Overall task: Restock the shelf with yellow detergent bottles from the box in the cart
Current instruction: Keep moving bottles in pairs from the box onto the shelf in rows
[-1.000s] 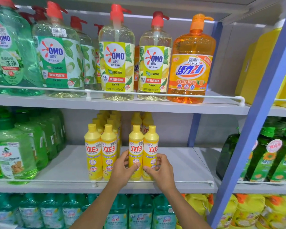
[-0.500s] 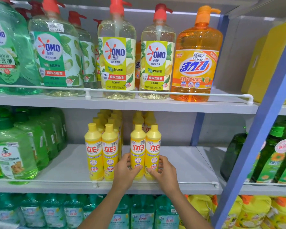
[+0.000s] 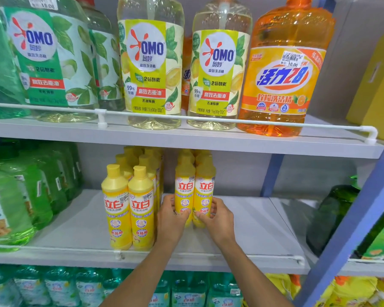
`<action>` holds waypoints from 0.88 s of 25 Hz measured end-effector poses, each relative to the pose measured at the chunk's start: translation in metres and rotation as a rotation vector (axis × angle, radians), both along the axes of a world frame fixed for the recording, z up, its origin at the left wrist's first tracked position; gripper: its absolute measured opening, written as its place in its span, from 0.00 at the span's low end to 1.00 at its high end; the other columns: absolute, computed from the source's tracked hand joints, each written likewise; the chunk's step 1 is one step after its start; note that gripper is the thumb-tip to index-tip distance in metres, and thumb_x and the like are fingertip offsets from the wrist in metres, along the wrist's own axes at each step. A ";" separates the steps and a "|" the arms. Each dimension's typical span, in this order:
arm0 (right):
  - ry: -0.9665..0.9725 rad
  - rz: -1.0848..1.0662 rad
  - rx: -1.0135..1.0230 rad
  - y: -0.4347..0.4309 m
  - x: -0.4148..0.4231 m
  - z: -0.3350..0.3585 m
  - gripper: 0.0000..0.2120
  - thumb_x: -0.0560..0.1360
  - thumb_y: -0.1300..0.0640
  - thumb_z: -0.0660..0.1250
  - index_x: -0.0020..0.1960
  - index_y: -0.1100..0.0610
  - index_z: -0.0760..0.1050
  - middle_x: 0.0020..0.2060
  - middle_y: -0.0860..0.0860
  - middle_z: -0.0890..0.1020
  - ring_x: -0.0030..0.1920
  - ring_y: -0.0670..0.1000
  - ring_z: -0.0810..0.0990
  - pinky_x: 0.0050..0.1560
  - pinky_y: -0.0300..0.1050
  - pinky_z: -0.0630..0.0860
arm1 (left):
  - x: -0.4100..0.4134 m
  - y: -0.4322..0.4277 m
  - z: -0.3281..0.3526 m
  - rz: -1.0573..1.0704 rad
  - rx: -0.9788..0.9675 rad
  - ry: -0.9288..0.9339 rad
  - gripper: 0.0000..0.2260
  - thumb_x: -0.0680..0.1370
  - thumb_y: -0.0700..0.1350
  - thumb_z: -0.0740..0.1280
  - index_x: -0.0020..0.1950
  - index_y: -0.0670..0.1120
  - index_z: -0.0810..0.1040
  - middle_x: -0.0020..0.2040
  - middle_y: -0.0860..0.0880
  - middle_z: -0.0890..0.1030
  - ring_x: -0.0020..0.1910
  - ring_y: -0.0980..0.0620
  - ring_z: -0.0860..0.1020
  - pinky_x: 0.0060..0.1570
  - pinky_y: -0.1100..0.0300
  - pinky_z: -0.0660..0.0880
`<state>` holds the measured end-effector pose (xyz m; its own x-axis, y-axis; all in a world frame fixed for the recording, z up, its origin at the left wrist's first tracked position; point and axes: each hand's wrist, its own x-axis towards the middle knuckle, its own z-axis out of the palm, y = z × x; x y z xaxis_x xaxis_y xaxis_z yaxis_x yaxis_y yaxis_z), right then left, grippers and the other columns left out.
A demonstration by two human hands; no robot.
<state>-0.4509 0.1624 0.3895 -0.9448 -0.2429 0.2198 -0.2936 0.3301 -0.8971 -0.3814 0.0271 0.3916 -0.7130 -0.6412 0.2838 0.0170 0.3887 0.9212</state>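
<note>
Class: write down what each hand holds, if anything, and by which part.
Left hand grips one yellow detergent bottle by its lower body; right hand grips the neighbouring yellow bottle likewise.

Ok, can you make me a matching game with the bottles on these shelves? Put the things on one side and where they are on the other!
Things:
1. big orange bottle
2. front yellow bottles
3. yellow pair
4. light green jugs

Places:
A. left end of the middle shelf
B. in the grip of the left hand and right hand
C. top shelf, right end of the row
D. standing just behind the white rail

Pairs: 1-C, 2-D, 3-B, 4-A.
</note>
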 end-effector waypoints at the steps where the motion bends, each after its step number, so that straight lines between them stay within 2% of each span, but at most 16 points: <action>1: -0.008 -0.002 -0.002 -0.002 -0.004 -0.001 0.28 0.68 0.51 0.82 0.64 0.52 0.75 0.56 0.47 0.84 0.53 0.46 0.84 0.58 0.47 0.83 | -0.004 -0.002 0.000 0.005 0.023 -0.004 0.21 0.71 0.44 0.79 0.56 0.54 0.72 0.54 0.52 0.82 0.52 0.53 0.82 0.54 0.55 0.81; 6: -0.037 -0.020 -0.006 -0.008 -0.015 0.000 0.25 0.67 0.51 0.82 0.60 0.50 0.76 0.54 0.47 0.85 0.51 0.46 0.84 0.56 0.47 0.83 | -0.018 -0.010 0.000 0.016 0.032 -0.016 0.21 0.70 0.42 0.80 0.55 0.51 0.73 0.50 0.53 0.82 0.49 0.55 0.82 0.49 0.59 0.81; 13: -0.038 -0.035 0.020 -0.011 -0.018 0.001 0.27 0.67 0.49 0.82 0.62 0.50 0.76 0.54 0.46 0.84 0.51 0.46 0.84 0.56 0.47 0.83 | -0.025 -0.012 -0.004 0.030 0.047 -0.031 0.23 0.70 0.45 0.80 0.59 0.53 0.73 0.55 0.54 0.81 0.52 0.54 0.82 0.51 0.58 0.81; 18: -0.022 -0.047 0.058 -0.011 -0.017 0.002 0.27 0.67 0.50 0.82 0.62 0.51 0.75 0.55 0.47 0.84 0.53 0.48 0.83 0.56 0.44 0.82 | -0.024 -0.012 -0.002 0.020 0.067 -0.023 0.23 0.70 0.43 0.81 0.59 0.50 0.74 0.54 0.52 0.82 0.50 0.55 0.82 0.47 0.64 0.79; 22: -0.031 -0.046 0.098 -0.012 -0.015 0.006 0.28 0.68 0.49 0.82 0.64 0.51 0.75 0.57 0.48 0.84 0.54 0.49 0.83 0.58 0.48 0.82 | -0.022 -0.010 0.002 0.021 0.057 -0.047 0.22 0.70 0.43 0.80 0.58 0.50 0.73 0.54 0.52 0.82 0.51 0.53 0.82 0.48 0.62 0.79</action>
